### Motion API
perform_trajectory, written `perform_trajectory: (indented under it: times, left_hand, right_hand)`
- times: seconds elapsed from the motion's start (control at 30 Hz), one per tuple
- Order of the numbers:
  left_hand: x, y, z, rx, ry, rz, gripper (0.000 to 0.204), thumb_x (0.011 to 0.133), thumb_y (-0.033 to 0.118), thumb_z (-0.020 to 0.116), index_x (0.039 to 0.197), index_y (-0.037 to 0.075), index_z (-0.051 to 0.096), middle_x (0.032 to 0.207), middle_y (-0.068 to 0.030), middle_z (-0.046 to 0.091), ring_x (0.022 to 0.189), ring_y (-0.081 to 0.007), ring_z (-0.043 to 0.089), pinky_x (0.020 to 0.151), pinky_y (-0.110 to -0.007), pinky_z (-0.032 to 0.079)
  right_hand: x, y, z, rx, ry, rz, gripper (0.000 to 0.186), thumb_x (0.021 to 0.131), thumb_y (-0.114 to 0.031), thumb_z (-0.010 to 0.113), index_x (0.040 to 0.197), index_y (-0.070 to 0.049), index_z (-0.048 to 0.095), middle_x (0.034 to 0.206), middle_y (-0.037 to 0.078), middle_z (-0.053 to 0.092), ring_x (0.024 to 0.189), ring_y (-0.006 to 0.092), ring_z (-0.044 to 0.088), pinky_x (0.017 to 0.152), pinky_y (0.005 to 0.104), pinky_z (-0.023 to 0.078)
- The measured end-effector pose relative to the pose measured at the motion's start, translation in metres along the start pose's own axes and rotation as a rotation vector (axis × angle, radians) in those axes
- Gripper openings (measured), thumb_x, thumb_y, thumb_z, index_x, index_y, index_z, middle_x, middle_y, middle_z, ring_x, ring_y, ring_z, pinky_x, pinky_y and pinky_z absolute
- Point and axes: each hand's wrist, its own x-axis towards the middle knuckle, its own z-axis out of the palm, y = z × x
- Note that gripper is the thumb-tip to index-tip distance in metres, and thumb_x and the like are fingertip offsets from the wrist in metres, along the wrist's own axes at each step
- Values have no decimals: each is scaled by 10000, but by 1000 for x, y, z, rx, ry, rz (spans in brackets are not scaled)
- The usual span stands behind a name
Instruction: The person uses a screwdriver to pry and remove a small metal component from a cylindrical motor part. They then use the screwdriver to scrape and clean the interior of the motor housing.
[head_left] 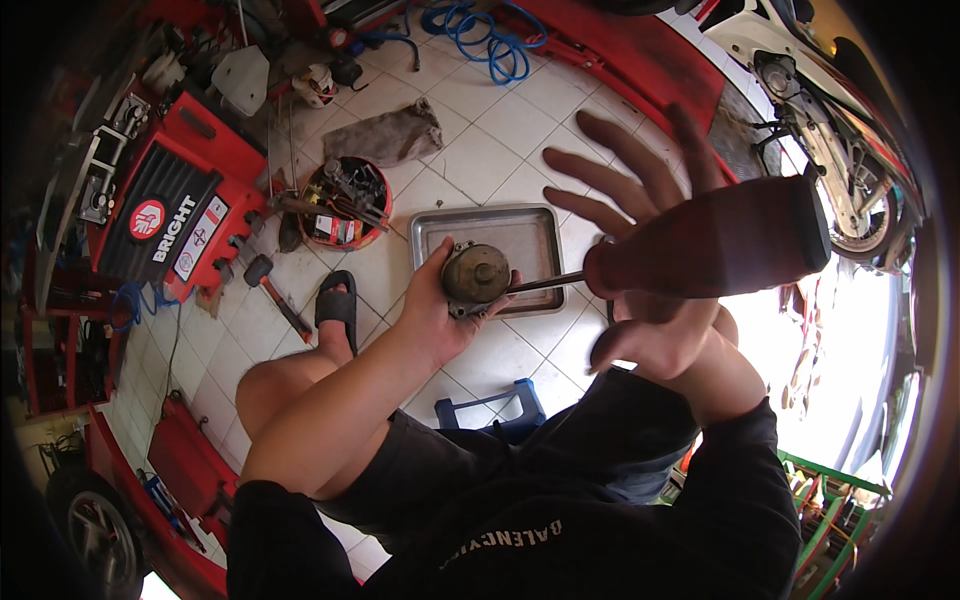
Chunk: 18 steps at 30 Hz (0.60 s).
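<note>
1. Metal part (477,272): one counted. Round, drum-like body, dull brown-grey, stained; smaller raised round boss at its centre; paler flange with small lugs seen around its edge. It is held up in front of the body, above the near left portion of the tray, boss facing the camera.
2. Left hand (437,322): closed around the part, which is cradled between thumb and fingers.
3. Screwdriver (705,240): one counted. Thick dark-red handle, dark butt end, slim metal shaft pointed at the part's right edge. Whether the tip is seated there cannot be told.
4. Right hand (652,338): spread wide, fingers fanned and thumb apart, behind the handle. The palm is largely covered by the handle; whether the two are touching cannot be told.
5. Tray (532,235): one, shallow, rectangular, silver, laid on the pale tiled floor.
6. Bucket (372,238): one, round, red-rimmed, filled with mixed tools; its contents are too jumbled to be counted.
7. Hammer (272,288): one, dark-headed, laid below the bucket.
8. Cloth (385,138): one, grey, stained, spread beyond the bucket.
9. Sandal (337,303): one plainly seen, dark, worn on the left foot.
</note>
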Motion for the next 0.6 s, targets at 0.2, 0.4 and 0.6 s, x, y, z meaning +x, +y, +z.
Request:
perform_trajectory:
  times: [0.2, 0.4, 0.6]
  left_hand:
    - [9, 4, -2, 95, 92, 93, 493, 1015, 465, 510, 1243, 29, 524, 1164, -185, 639, 1090, -353, 651, 1032, -532, 492]
    - [0, 24, 2, 302, 142, 230, 402, 1010, 407, 565, 1259, 93, 539, 1198, -129, 646, 1083, -327, 663, 1005, -566, 500]
    - [5, 39, -7, 367, 202, 238, 351, 1021, 363, 560, 1268, 115, 540, 1197, -107, 648, 1089, -290, 666, 944, -586, 536]
  right_hand:
    - [-6, -15, -18, -28, 184, 18, 511, 695, -214, 897, 1048, 13, 605, 1078, 181, 593, 939, 264, 598, 796, 374, 521]
    - [-10, -14, -40, -242, 7, 28, 437, 665, -177, 904, 947, 10, 628, 929, 148, 596, 780, 215, 588, 697, 338, 500]
    - [-28, 4, -40, -90, 25, 60, 533, 762, -358, 820, 992, 67, 594, 851, 147, 638, 748, 196, 586, 608, 295, 462]
